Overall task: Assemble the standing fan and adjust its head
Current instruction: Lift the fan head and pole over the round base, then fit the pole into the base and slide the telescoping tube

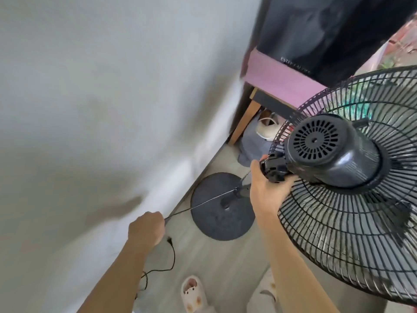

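Standing fan head [334,152] held at the right, above its round base [216,222] on the floor, with the cord drawn aside.

The step in hand looks like seating the head on the pole [239,192]. Whether the neck [274,169] is already on it is hidden behind the right hand [268,193]. That hand grips the black neck under the motor housing, fingers curled beneath it. The left hand [146,229], lower left near the wall, is a closed fist around the power cord [203,203], which runs taut to the pole (the plug [169,240] dangles just below the fist). Next, I judge, the neck needs lining up over the pole and the cord kept clear of the joint.
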